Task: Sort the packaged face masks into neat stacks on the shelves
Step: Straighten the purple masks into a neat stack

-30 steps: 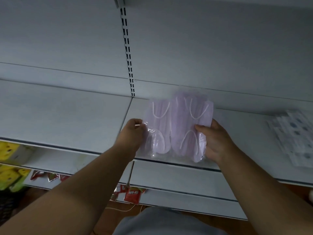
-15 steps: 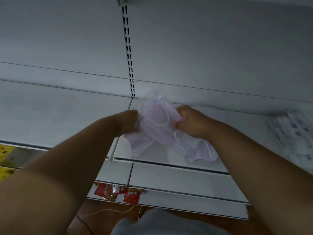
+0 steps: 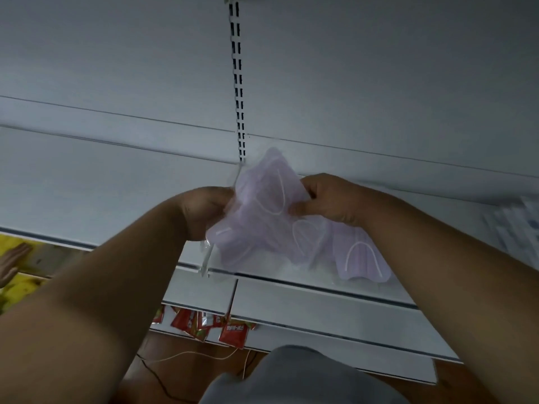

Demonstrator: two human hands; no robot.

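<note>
Pale lilac face masks in a clear crinkled plastic pack [image 3: 262,217], being held just above the front part of the grey metal shelf [image 3: 87,193], near the slotted upright post [image 3: 237,83]. Being pinched on its left edge by the left hand [image 3: 204,211], fingers curled into the plastic, and on its upper right edge by the right hand [image 3: 329,199], thumb and fingers closing on the film. Being gripped from both sides probably for straightening the soft, slippery pack before laying it flat. Hanging down loosely at the lower right, one mask [image 3: 361,258] reaching almost to the shelf lip. Lying far right on the same shelf, blurred, a pile of white patterned packs [image 3: 516,228], possibly showing where stacking is going on. Needing a flat, squared placing, otherwise sliding off.
</note>
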